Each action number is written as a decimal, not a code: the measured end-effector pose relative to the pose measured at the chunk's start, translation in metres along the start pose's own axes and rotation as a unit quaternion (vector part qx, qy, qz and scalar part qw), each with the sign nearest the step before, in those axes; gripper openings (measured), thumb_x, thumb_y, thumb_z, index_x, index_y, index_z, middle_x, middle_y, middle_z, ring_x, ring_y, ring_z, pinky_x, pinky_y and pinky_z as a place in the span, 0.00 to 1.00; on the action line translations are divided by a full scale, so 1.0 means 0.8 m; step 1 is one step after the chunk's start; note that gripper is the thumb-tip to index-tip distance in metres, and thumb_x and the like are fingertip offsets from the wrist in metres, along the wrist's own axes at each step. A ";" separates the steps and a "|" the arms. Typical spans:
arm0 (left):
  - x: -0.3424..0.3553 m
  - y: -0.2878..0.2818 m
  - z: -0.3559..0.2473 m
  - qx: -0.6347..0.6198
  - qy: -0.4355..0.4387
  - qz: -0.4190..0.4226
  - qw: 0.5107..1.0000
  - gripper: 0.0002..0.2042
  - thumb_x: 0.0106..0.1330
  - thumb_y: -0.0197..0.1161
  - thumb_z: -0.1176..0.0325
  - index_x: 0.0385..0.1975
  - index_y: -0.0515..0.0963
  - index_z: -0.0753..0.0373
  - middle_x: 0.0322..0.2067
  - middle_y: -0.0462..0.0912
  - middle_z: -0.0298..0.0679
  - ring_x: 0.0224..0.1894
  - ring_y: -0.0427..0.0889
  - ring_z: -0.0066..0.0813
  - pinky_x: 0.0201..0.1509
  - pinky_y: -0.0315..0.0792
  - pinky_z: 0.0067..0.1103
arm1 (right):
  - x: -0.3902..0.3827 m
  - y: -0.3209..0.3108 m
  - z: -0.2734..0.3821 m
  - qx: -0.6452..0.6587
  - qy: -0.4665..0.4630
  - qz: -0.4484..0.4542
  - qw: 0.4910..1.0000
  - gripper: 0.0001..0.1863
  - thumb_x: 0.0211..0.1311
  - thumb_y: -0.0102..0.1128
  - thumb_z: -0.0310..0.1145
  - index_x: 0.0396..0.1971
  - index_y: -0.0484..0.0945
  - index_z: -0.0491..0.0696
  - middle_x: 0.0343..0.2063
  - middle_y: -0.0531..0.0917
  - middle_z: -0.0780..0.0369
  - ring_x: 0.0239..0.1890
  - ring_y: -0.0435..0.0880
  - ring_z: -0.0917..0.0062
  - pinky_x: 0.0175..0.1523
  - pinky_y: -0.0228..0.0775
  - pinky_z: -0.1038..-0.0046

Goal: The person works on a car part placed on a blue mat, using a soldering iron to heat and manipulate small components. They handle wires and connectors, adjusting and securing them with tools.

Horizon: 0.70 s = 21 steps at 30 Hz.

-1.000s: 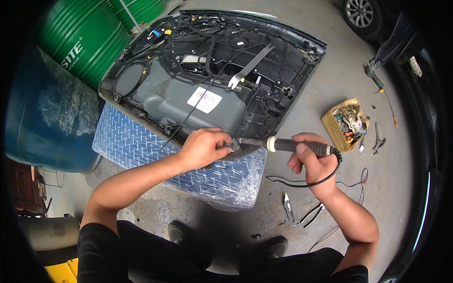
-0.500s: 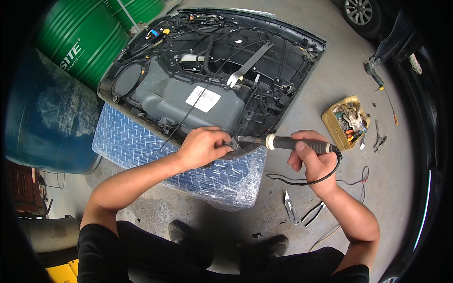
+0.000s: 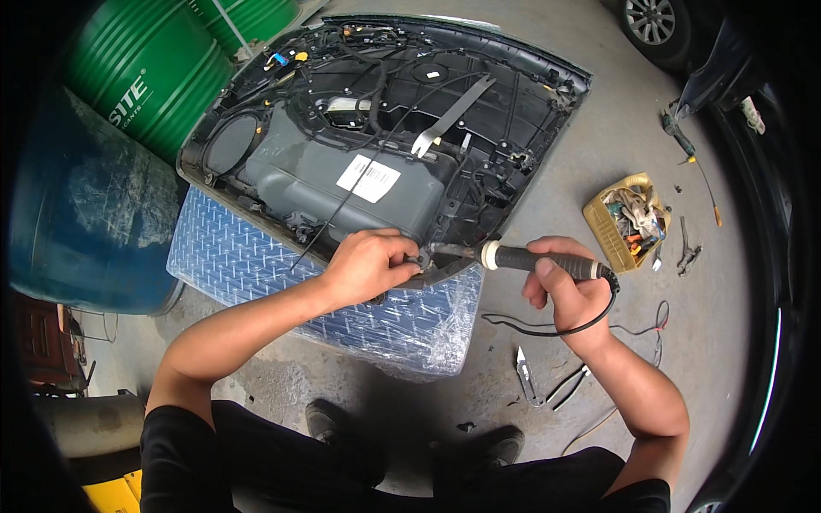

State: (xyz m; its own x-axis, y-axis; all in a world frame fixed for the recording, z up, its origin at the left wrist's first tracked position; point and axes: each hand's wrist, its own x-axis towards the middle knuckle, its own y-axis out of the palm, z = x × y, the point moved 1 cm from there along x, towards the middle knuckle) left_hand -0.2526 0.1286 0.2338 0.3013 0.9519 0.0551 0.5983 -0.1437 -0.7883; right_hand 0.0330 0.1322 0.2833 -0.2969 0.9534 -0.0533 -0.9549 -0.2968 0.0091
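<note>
We see the left hand (image 3: 369, 267) pinching a small dark part (image 3: 416, 259) at the lower edge of the black car door panel (image 3: 385, 128), grip closed narrow on it. The right hand (image 3: 571, 291) wraps firmly around the black handle of a corded soldering iron (image 3: 534, 259), its metal tip meeting that same spot. The panel lies inner side up on a plastic-wrapped blue block (image 3: 256, 265) on the concrete floor (image 3: 590, 154). A yellow parts tray (image 3: 629, 221) sits near the right; green drums (image 3: 145, 77) and a blue drum (image 3: 85, 214) stand left.
</note>
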 end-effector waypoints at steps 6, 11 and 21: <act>0.002 0.000 0.000 -0.001 0.007 -0.002 1.000 0.09 0.55 0.70 0.68 0.34 0.83 0.60 0.23 0.79 0.37 0.25 0.81 0.37 0.31 0.73 0.31 | -0.001 -0.001 0.004 -0.017 0.005 0.012 1.000 0.13 0.66 0.51 0.29 0.46 0.75 0.39 0.21 0.80 0.60 0.21 0.75 0.80 0.29 0.69 0.78; 0.000 0.001 0.002 0.003 0.008 -0.004 1.000 0.09 0.55 0.70 0.67 0.34 0.83 0.61 0.23 0.80 0.37 0.26 0.81 0.37 0.31 0.74 0.31 | 0.001 -0.002 0.003 -0.017 -0.010 -0.002 1.000 0.13 0.65 0.52 0.29 0.45 0.76 0.38 0.21 0.80 0.59 0.21 0.75 0.80 0.29 0.69 0.77; -0.001 0.001 0.005 -0.003 0.028 -0.012 1.000 0.10 0.54 0.72 0.72 0.35 0.83 0.63 0.23 0.77 0.38 0.22 0.78 0.33 0.27 0.72 0.27 | 0.006 -0.010 -0.001 0.004 -0.003 0.003 1.000 0.12 0.64 0.53 0.29 0.45 0.77 0.40 0.21 0.81 0.62 0.22 0.76 0.82 0.30 0.70 0.79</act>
State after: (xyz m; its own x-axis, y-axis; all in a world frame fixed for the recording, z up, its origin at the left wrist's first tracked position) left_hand -0.2551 0.1288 0.2308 0.3274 0.9387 0.1078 0.6106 -0.1231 -0.7823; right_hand 0.0389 0.1392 0.2824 -0.3021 0.9521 -0.0478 -0.9533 -0.3016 0.0182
